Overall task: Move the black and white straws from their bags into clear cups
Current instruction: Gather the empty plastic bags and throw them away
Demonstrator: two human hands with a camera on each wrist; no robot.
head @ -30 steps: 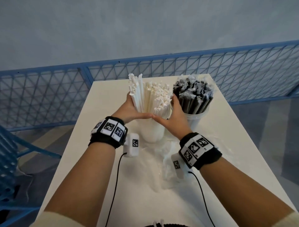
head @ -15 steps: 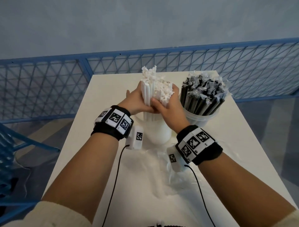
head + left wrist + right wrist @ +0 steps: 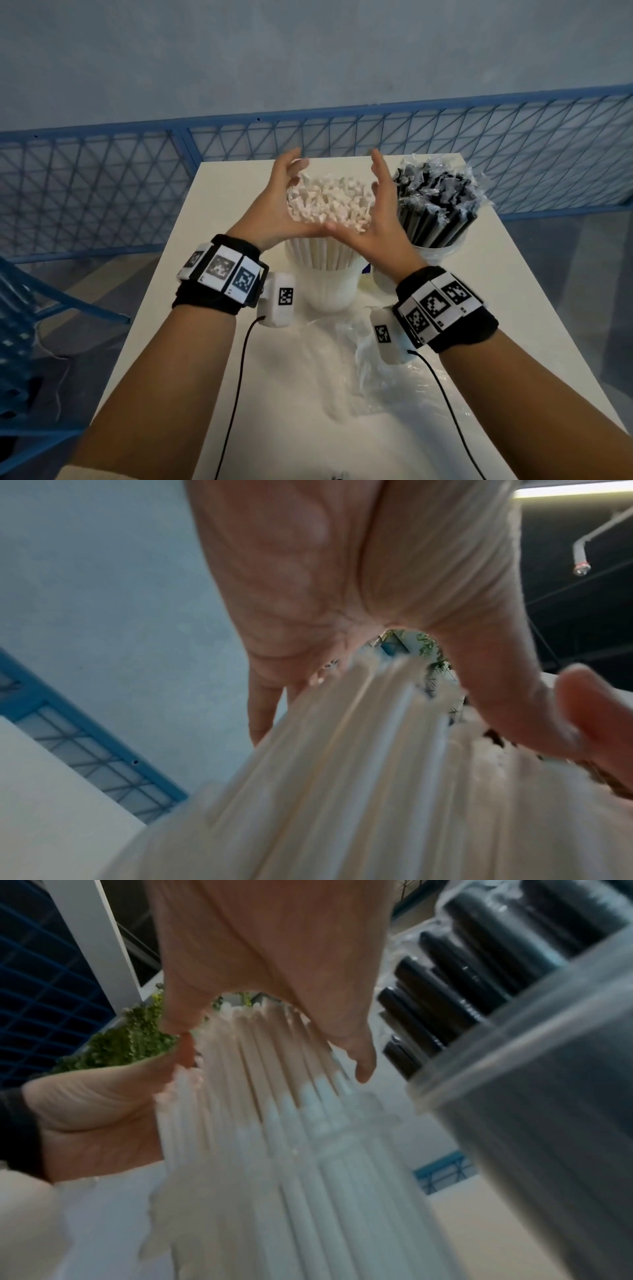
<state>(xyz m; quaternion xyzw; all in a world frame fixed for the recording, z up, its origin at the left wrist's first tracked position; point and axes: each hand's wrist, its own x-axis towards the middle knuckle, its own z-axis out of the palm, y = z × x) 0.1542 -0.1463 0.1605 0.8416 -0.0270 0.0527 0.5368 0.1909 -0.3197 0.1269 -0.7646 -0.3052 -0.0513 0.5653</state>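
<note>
The white straws (image 3: 329, 202) stand fanned out in a clear cup (image 3: 329, 287) at the middle of the white table (image 3: 212, 274). My left hand (image 3: 274, 205) and right hand (image 3: 380, 212) flank the bundle, fingers straight and spread upward, thumbs meeting at its near side. Neither hand grips the straws. The wrist views show each palm beside the white straws (image 3: 342, 777) (image 3: 274, 1123). The black straws (image 3: 435, 198), still in thin wrappers, fill a second clear cup (image 3: 442, 253) just to the right of my right hand.
An empty clear plastic bag (image 3: 373, 363) lies crumpled on the table in front of the cups. A blue mesh fence (image 3: 102, 192) runs behind the table's far edge. Part of a blue chair (image 3: 20, 325) stands at the left.
Both hands were squeezing the white straws into a tight bundle above the cup. They have since opened, and the straws have settled lower and spread out in the cup.
</note>
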